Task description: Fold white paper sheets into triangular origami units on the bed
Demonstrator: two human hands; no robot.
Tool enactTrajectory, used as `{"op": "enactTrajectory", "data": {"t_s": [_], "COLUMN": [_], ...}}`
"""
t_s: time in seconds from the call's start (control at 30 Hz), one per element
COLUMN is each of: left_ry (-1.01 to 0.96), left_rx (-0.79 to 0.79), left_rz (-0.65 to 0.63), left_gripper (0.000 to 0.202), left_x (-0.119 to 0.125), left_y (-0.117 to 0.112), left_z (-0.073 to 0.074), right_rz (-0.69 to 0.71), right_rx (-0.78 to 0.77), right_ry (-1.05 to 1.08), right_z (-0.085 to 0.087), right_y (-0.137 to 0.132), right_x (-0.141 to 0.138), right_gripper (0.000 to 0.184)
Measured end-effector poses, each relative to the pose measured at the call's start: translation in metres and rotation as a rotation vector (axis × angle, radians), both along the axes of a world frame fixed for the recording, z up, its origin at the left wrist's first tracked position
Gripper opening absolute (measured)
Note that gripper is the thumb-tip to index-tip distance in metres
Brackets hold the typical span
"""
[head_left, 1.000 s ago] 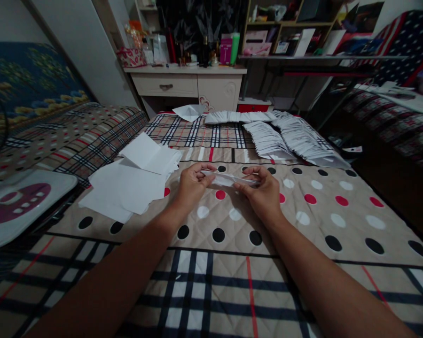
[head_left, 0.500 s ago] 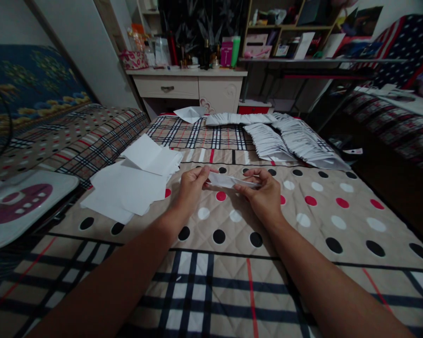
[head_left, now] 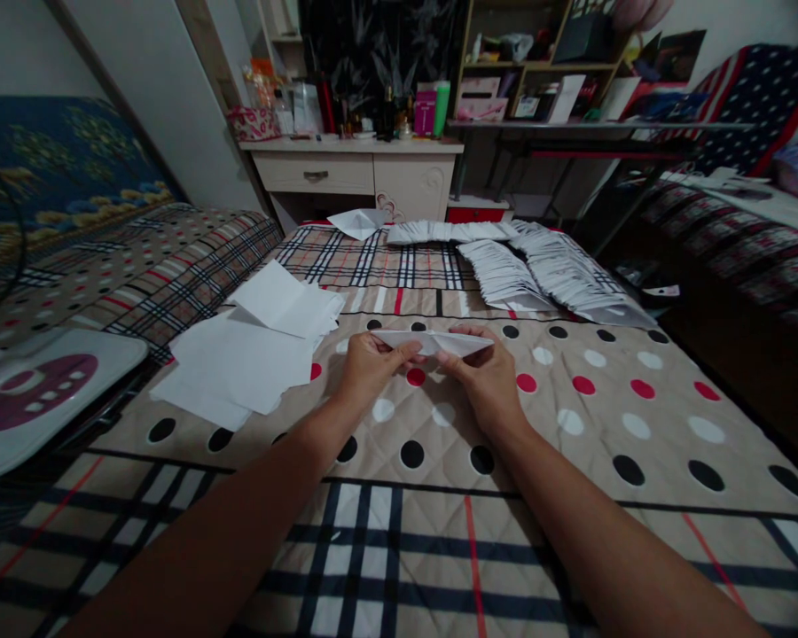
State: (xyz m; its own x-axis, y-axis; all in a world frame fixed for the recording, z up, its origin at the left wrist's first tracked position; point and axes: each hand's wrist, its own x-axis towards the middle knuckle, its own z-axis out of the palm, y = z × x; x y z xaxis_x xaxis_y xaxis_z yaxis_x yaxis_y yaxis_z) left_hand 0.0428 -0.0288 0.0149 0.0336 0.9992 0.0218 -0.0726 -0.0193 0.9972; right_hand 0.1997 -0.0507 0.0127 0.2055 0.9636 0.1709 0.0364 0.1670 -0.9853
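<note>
Pile of loose white sheets [head_left: 239, 363] sits just left of the left hand [head_left: 369, 368]; rows of folded papers [head_left: 545, 275] lie beyond the right hand [head_left: 482, 377], dresser [head_left: 359, 173] further back.

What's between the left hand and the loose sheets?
Head view: only bare quilt with one red dot. The left hand holds the folded paper, clear of the sheets.

The left grip [head_left: 369, 368] and right grip [head_left: 482, 377] are bare hands on long bare forearms, uncovered as far as visible.
</note>
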Motion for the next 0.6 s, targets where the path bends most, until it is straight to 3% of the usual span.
{"op": "enactTrajectory", "data": {"t_s": [0.1,0.23,0.47,0.6], "left_ry": [-0.013,0.004,0.113,0.04], "left_rx": [0.026,0.001,-0.072,-0.072], "left_rz": [-0.016,-0.063,-0.071,-0.121], "left_gripper": [0.024,0.021,0.032,0.037], "left_x": [0.0033,0.0058,0.0061,0.0045], "left_y": [-0.0032,-0.0074,-0.0075,-0.004], "left_z": [-0.0003,0.002,0.0057,-0.0004], "right_rz": [0.082,0.074,0.086,0.06], "right_rx": [-0.059,-0.072,-0.122,-0.125], "right_ry": [0.071,0.042,0.024,-0.003], "right_z": [0.0009,0.0023,0.0003,-0.0006], "right_y": [-0.0034,-0.006,-0.0058,-0.0054], "right_x": [-0.0043,-0.0042,0.0009,0.0017], "right_gripper": [0.03,0.022,0.053,0.064]}}
